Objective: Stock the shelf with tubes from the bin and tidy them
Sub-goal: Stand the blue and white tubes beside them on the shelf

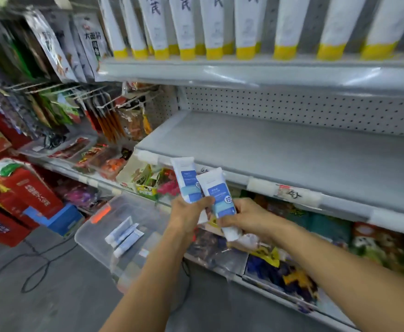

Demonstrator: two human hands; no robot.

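Observation:
My left hand (pixel 188 213) grips a white tube with a blue label (pixel 186 179), held upright just below the front edge of the grey middle shelf (pixel 292 149). Beside it my right hand (pixel 246 218) grips a second, similar tube (pixel 217 192), tilted slightly and overlapping the first. Both tubes sit in front of the shelf's price strip. A clear plastic bin (pixel 95 238) stands on the floor at lower left, with three more tubes (pixel 124 237) lying flat inside it.
The top shelf holds a row of white tubes with yellow caps (pixel 244 27). Snack packets hang on hooks (pixel 59 51) to the left. Red cartons (pixel 21 200) stand on the floor. Lower shelf trays hold packaged goods (pixel 280 271). A cable (pixel 40 264) lies on the floor.

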